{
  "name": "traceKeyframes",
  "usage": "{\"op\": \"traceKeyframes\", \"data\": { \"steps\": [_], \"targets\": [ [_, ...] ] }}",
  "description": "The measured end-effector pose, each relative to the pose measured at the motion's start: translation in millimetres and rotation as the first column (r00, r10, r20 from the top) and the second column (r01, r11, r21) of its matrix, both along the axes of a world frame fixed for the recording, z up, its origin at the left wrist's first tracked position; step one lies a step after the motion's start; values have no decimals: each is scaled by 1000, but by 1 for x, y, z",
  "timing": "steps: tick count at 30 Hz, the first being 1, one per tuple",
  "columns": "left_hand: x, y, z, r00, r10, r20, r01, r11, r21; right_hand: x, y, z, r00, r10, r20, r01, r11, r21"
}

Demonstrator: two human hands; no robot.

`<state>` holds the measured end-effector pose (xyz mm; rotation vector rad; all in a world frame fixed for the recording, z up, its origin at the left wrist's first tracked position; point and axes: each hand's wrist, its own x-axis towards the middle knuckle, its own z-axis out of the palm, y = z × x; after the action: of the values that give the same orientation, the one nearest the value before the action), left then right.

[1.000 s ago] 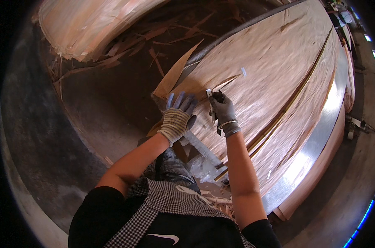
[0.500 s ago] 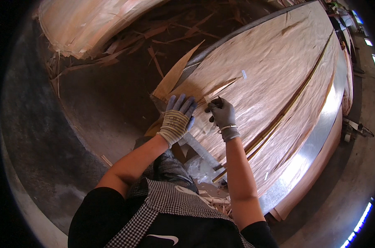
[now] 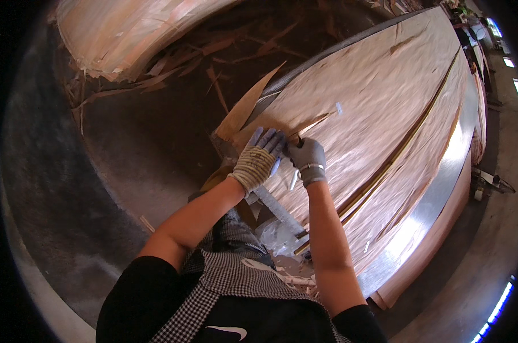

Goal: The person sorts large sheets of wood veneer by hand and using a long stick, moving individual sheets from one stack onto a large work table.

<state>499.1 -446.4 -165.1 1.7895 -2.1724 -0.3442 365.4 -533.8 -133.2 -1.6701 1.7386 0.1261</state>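
A wide sheet of pale wood veneer (image 3: 379,97) lies in front of me. My left hand (image 3: 262,154), in a striped glove with grey-blue fingers, rests flat on its near left part, fingers stretched out. Right beside it my right hand (image 3: 307,157), in a grey glove, is closed at the near end of a split (image 3: 313,123) in the veneer. Whatever its fingers grip is hidden. A narrow whitish strip (image 3: 294,180) shows just below that hand. A small pale piece of tape (image 3: 339,108) sits at the split's far end. A pointed veneer flap (image 3: 250,103) sticks out at the left edge.
A long dark gap (image 3: 407,140) runs through the veneer on the right. Shiny metal (image 3: 407,246) borders the sheet there. A grey metal bar (image 3: 279,208) and clear plastic (image 3: 276,237) are near my legs. Veneer scraps (image 3: 213,48) litter the floor beyond, by another veneer stack (image 3: 116,34).
My left hand has slid right, closer to my right hand. The right hand has turned and lowered onto the veneer at the split, its fingers now less visible.
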Motion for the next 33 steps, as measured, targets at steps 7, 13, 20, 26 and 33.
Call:
{"op": "traceKeyframes", "data": {
  "steps": [7, 13, 20, 26, 33],
  "targets": [
    [-5, 5, 4, 989, -142, -42, 143, 990, 17, -14, 22, 10, 997, 8, -80, -13, 998, -65],
    [0, 3, 7, 968, -249, 36, 251, 966, -68, -31, 32, 21, 973, 156, -172, -193, 955, -224],
    [81, -40, 10, 838, 545, -3, -545, 837, -46, -66, 26, 37, 780, -377, 499, 383, 919, 94],
    [80, -12, -18, 959, 284, 0, -283, 956, 81, -46, 67, 10, 728, -431, 532, 368, 902, 227],
    [91, -21, -17, 951, 266, -158, -280, 958, -68, -37, 59, 17, 788, -396, 472, 337, 918, 208]
  ]
}}
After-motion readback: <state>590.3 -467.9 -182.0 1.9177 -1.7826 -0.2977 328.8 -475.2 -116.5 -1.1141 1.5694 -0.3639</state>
